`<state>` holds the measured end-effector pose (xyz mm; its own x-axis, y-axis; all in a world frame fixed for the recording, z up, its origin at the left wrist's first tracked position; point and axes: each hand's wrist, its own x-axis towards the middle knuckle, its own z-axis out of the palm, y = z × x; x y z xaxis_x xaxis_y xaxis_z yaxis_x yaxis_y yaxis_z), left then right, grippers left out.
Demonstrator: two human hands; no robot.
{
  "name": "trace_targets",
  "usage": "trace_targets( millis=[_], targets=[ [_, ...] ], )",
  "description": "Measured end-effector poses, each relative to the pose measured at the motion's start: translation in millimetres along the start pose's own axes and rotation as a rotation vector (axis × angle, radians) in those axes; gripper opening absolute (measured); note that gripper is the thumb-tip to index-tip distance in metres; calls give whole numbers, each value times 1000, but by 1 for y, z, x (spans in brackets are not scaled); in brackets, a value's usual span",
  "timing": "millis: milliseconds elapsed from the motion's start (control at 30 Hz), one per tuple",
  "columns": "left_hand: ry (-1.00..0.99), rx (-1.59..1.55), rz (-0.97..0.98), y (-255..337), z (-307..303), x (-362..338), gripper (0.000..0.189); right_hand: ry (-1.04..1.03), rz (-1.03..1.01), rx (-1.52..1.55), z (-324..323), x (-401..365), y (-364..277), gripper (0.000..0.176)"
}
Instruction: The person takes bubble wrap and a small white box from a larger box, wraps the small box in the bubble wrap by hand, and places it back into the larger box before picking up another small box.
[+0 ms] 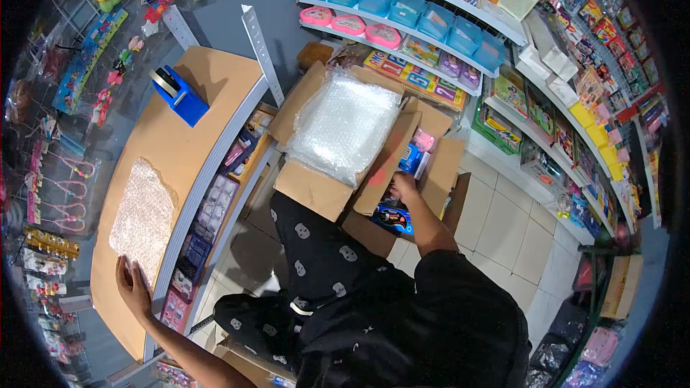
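My left hand (132, 289) rests at the near end of a bubble wrap sheet (144, 208), its fingers stretched out on the wooden shelf top (208, 72). My right hand (404, 186) reaches into an open cardboard box (440, 183) on the floor, beside its raised flap. Its fingers are curled, and what they hold, if anything, is hidden. Around it in the box are a blue package (410, 159), a pink item (424, 141) and a black-and-blue package (394, 218).
A second open box (309, 188) holds a bubble-wrapped bundle (345, 126). A blue tape dispenser (180, 98) stands on the shelf top. Blue bins (406, 9) and pink boxes (348, 24) line shelves ahead. Tiled floor (496, 233) lies at right.
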<state>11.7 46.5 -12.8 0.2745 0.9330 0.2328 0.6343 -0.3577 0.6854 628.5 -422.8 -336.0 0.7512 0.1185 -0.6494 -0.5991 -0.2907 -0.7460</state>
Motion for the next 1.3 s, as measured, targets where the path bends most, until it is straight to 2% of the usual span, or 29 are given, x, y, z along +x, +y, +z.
trace_targets(
  millis=[133, 167, 267, 400, 533, 567, 667, 767, 900, 933, 1000, 1100, 1133, 1167, 1200, 1267, 1300],
  targets=[
    [11, -30, -14, -4, 1, -1, 49, 116, 47, 230, 0, 37, 0, 24],
    [11, -45, -13, -5, 1, -1, 49, 139, 47, 172, 1, 46, -5, 23],
    [9, -40, -32, -3, 0, -1, 48, 158, -82, 354, 6, 80, -2, 21],
    [2, -93, -34, -5, 0, -2, 47, 87, 12, 427, 12, 83, -22, 27],
    [5, -77, -31, -5, 0, -2, 46, -17, 4, 621, 17, 137, 8, 35],
    [4, -65, -28, -2, 0, -2, 45, -3, 15, 603, 10, 171, 29, 38],
    [17, -89, -34, -1, 1, -3, 45, 115, 7, 674, 19, 123, 2, 30],
    [27, -33, -52, 11, 2, -4, 44, 143, -32, 641, 21, 116, -5, 31],
    [46, -34, 9, -3, 2, -2, 41, 180, -130, 587, 26, 104, -14, 37],
    [48, -21, 13, -4, 3, -2, 41, 169, -69, 525, 17, 98, -17, 41],
    [59, 10, 18, 0, 3, -3, 41, 282, -145, 315, 9, 81, -29, 37],
    [70, 6, -12, 14, 5, -7, 43, 645, -376, -122, -22, 65, -53, 33],
    [83, 73, 36, 14, 5, -7, 44, 707, -488, -107, -31, 63, -64, 32],
    [117, 26, 4, 16, 7, -9, 45, 682, -812, 116, -39, 95, -54, 44],
    [124, 115, 68, 16, 6, -7, 46, 692, -986, 170, -42, 89, -63, 43],
    [158, 124, 52, 37, 5, -11, 45, 335, -714, 404, -35, 22, -114, 40],
    [160, 108, 44, 34, 6, -10, 45, 329, -757, 312, -23, -13, -133, 43]
  ],
)
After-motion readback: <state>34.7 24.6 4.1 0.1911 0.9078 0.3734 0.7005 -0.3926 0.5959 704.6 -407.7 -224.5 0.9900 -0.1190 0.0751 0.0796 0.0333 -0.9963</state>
